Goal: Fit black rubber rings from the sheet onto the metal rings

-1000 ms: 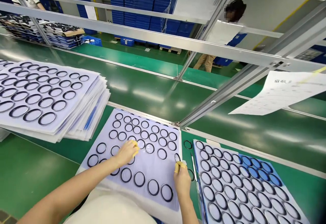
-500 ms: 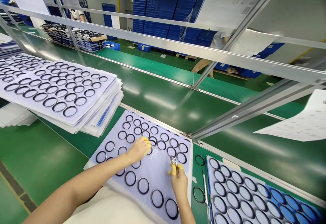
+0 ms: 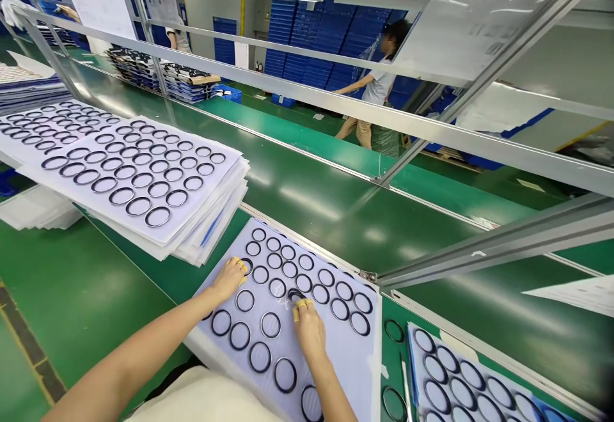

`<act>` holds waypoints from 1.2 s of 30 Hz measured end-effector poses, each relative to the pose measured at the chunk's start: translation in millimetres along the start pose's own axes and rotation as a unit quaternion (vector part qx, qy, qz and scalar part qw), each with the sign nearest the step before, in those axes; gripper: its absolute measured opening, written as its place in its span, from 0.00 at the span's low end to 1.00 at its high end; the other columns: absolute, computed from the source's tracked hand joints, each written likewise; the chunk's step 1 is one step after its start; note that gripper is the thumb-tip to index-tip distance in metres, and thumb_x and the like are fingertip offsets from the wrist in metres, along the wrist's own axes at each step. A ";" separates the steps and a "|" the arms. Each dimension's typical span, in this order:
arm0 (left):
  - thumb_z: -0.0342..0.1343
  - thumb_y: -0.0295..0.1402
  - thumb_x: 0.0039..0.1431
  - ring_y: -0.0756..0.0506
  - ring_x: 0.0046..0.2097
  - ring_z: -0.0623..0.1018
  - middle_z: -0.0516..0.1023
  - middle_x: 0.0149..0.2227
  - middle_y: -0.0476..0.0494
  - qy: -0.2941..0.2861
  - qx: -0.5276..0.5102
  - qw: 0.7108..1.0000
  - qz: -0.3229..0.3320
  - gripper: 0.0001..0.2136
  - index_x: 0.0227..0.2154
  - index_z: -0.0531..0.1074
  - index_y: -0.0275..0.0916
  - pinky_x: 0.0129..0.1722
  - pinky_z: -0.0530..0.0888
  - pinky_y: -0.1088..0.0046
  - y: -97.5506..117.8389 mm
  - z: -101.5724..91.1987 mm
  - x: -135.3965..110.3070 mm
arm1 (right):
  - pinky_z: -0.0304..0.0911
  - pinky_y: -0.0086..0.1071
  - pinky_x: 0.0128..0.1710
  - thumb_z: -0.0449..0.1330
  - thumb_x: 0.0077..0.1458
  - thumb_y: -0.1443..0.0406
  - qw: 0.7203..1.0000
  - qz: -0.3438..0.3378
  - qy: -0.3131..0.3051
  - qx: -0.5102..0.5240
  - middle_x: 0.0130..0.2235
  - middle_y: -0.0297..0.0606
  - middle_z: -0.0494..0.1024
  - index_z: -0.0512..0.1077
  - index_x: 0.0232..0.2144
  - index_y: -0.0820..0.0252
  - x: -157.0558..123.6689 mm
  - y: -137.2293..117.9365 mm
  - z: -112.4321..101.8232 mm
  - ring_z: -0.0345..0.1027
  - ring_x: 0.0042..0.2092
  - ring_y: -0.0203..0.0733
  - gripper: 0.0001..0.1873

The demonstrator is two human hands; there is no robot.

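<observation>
Head view | right hand [image 3: 309, 331] moved left, fingers bunched on black ring [image 3: 296, 295] | left hand [image 3: 229, 279] resting flat, empty

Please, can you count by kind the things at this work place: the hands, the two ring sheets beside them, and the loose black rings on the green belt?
Hands: 2 (left hand, right hand)
Ring sheets: 2 (sheet under the hands, sheet to the right)
Loose black rings: 2 (upper ring, lower ring)
Total: 6
</observation>
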State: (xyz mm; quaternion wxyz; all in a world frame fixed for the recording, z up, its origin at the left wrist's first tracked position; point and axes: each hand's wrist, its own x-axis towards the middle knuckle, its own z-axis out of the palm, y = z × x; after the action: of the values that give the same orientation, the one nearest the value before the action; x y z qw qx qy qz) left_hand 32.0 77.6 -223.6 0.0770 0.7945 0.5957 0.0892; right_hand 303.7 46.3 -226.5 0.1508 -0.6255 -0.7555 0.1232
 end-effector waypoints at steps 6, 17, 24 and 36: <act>0.49 0.25 0.62 0.41 0.47 0.69 0.73 0.40 0.39 0.001 -0.025 0.999 0.024 0.06 0.36 0.71 0.33 0.48 0.66 0.58 1.5 -7.0 9.6 | 0.67 0.39 0.43 0.55 0.62 0.67 0.999 -0.007 -0.030 0.033 0.38 0.38 0.76 0.71 0.41 0.63 15.8 -28.3 12.2 0.72 0.40 0.40 0.07; 0.53 0.26 0.61 0.41 0.49 0.70 0.73 0.39 0.42 -0.087 -0.109 0.988 0.064 0.03 0.34 0.71 0.33 0.51 0.66 0.57 38.9 -0.4 22.1 | 0.68 0.36 0.38 0.58 0.61 0.59 0.936 0.131 -0.027 0.326 0.37 0.35 0.75 0.71 0.36 0.63 28.1 -45.7 14.7 0.70 0.36 0.37 0.11; 0.48 0.30 0.63 0.41 0.49 0.69 0.73 0.39 0.40 -0.126 -0.276 0.953 -0.010 0.07 0.33 0.69 0.34 0.52 0.64 0.56 43.2 -38.1 32.4 | 0.59 0.27 0.18 0.63 0.42 0.42 0.754 0.260 0.035 0.602 0.27 0.33 0.75 0.71 0.32 0.59 0.0 -22.2 -34.0 0.66 0.23 0.34 0.28; 0.56 0.51 0.55 0.51 0.32 0.71 0.70 0.30 0.49 -0.355 -0.632 0.686 0.071 0.20 0.34 0.63 0.37 0.37 0.69 0.71 91.1 -159.6 4.7 | 0.52 0.22 0.17 0.71 0.41 0.51 0.586 0.204 -0.081 0.780 0.18 0.32 0.73 0.75 0.32 0.62 -45.5 -93.8 -107.8 0.58 0.17 0.28 0.22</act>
State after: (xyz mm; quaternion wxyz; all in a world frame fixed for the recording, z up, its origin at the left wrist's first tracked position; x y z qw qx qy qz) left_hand 81.0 59.3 -47.4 0.7597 0.5700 0.2683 0.1613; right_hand 267.6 -16.2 -95.1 0.4897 -0.3930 -0.2311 0.7432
